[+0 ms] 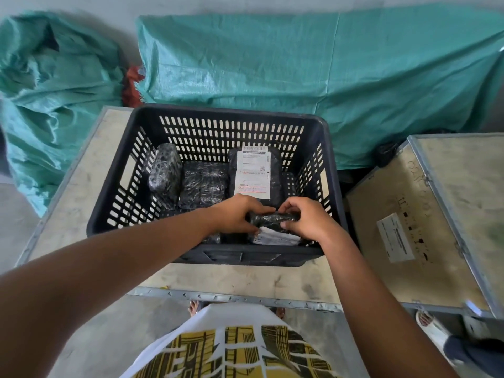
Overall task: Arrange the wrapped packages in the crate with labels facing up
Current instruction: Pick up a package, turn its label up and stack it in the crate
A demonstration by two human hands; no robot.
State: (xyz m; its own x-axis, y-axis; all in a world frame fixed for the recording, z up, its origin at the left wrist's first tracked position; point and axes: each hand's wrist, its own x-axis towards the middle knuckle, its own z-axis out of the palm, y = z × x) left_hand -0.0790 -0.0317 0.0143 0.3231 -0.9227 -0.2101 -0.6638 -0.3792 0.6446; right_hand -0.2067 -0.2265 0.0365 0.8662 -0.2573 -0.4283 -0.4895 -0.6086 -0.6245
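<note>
A black slotted plastic crate (218, 124) stands on a wooden box top. Inside at the back lie a rounded black-wrapped package (165, 173), a flat black-wrapped package (203, 184) with no label showing, and a package with a white shipping label facing up (253, 173). Near the crate's front wall, my left hand (234, 214) and my right hand (305, 219) both grip a small black-wrapped package (270, 219) from its two ends. Its white label (272, 236) shows on the side facing me, below the black wrap.
The crate rests on a metal-edged wooden box (90, 170). A second wooden box with a white sticker (436, 214) stands to the right. Green woven sacks (300, 58) lie behind. Another person's sandalled foot (433, 331) is at the lower right.
</note>
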